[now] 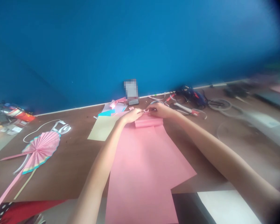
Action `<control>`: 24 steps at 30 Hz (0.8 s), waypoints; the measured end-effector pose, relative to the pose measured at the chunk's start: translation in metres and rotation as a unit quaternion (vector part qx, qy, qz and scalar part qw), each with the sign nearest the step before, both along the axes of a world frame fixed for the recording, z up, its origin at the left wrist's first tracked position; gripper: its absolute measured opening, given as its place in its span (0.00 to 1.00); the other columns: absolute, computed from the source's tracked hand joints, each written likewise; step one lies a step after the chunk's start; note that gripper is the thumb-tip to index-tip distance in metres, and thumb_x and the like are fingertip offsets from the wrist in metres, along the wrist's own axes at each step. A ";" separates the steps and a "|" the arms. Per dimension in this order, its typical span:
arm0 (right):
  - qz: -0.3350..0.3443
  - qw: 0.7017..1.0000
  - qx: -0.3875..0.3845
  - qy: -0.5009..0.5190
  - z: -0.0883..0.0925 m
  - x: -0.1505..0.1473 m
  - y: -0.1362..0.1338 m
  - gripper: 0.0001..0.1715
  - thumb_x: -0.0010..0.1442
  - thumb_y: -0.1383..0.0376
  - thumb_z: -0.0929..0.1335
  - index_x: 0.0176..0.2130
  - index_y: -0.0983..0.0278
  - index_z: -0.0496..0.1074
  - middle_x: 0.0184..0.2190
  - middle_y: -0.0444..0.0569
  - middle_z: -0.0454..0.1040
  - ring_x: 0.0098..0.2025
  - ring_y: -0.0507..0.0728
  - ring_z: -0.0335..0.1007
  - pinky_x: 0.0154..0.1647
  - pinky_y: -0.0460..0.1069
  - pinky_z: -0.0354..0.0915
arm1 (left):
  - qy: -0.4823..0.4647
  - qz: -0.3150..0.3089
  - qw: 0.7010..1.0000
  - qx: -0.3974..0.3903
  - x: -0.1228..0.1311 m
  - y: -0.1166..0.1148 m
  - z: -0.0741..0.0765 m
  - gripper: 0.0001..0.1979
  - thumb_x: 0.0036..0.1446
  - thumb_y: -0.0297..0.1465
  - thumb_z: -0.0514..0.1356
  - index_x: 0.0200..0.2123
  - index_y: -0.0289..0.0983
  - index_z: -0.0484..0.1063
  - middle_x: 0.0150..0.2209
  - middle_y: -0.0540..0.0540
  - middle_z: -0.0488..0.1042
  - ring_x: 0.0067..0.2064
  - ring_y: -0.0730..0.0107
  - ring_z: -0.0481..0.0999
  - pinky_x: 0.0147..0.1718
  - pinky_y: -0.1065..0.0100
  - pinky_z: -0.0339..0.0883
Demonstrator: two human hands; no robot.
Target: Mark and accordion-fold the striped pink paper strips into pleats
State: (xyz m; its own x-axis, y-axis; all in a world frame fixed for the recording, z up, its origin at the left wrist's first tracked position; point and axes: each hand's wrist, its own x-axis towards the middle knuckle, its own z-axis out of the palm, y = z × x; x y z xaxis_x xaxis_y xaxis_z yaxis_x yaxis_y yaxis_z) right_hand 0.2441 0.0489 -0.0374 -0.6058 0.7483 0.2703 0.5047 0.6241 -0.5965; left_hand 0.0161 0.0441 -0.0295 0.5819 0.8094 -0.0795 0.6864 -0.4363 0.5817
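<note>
Pleats (148, 122) only at far end of pink sheet (144, 161), pinched by left hand (130, 115) and right hand (160, 109); rest lies flat on surface (67, 161).

Paper sheet (142, 168) on table (72, 155); fan (40, 149) left; glue gun (192, 95) behind, right.

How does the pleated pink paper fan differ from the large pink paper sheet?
The pleated pink paper fan is spread open, blue-rimmed; the large pink paper sheet is mostly flat, pleated only at its far end. The fan lies untouched; left hand and right hand pinch the sheet. Both are pink.
</note>
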 end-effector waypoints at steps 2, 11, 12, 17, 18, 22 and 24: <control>-0.003 1.000 0.006 -0.012 -0.001 0.000 0.001 0.18 0.53 0.62 0.70 0.44 0.65 0.76 0.33 0.49 0.76 0.33 0.54 0.67 0.34 0.46 0.58 | -0.005 -0.005 1.000 0.009 0.000 0.001 0.000 0.21 0.64 0.42 0.49 0.50 0.37 0.72 0.50 0.43 0.74 0.50 0.60 0.72 0.51 0.64 0.64; 0.036 0.999 0.038 -0.012 -0.003 0.000 0.003 0.12 0.57 0.62 0.67 0.37 0.66 0.78 0.31 0.50 0.76 0.33 0.54 0.68 0.34 0.47 0.58 | -0.011 -0.004 0.998 0.057 0.002 0.001 -0.004 0.14 0.60 0.33 0.53 0.44 0.38 0.74 0.46 0.44 0.74 0.48 0.63 0.72 0.49 0.64 0.65; 0.038 0.998 0.040 -0.011 -0.003 0.000 0.003 0.12 0.57 0.62 0.67 0.36 0.66 0.78 0.31 0.50 0.76 0.33 0.54 0.68 0.34 0.46 0.58 | -0.016 -0.007 0.999 0.047 0.002 0.001 -0.004 0.13 0.60 0.33 0.53 0.45 0.38 0.73 0.46 0.45 0.74 0.47 0.63 0.73 0.48 0.65 0.66; 0.056 0.998 0.037 0.000 -0.002 0.000 0.001 0.10 0.57 0.62 0.67 0.32 0.65 0.76 0.29 0.49 0.75 0.32 0.54 0.67 0.34 0.47 0.57 | -0.007 -0.006 1.000 -0.007 0.005 -0.005 0.001 0.16 0.62 0.41 0.50 0.42 0.38 0.72 0.42 0.46 0.76 0.42 0.64 0.74 0.41 0.67 0.66; 0.058 0.998 0.035 0.003 -0.001 0.000 0.001 0.10 0.57 0.62 0.67 0.32 0.65 0.76 0.29 0.49 0.75 0.32 0.54 0.66 0.34 0.47 0.57 | -0.004 0.000 1.000 -0.007 0.006 -0.005 0.002 0.17 0.63 0.42 0.49 0.41 0.38 0.72 0.41 0.46 0.76 0.41 0.64 0.74 0.40 0.67 0.65; 0.046 0.998 0.047 0.005 0.001 -0.001 -0.001 0.10 0.56 0.61 0.67 0.30 0.65 0.75 0.28 0.48 0.74 0.31 0.53 0.65 0.33 0.47 0.55 | 0.006 0.007 1.000 -0.002 0.007 -0.006 0.003 0.20 0.64 0.44 0.47 0.37 0.37 0.71 0.39 0.46 0.76 0.40 0.63 0.74 0.39 0.67 0.65; 0.025 0.998 0.064 -0.002 0.001 -0.001 0.000 0.09 0.56 0.62 0.67 0.30 0.64 0.75 0.27 0.48 0.74 0.30 0.53 0.64 0.33 0.46 0.54 | 0.010 0.002 1.000 -0.006 0.006 -0.006 0.003 0.18 0.63 0.43 0.48 0.38 0.38 0.71 0.40 0.46 0.76 0.40 0.63 0.74 0.38 0.67 0.64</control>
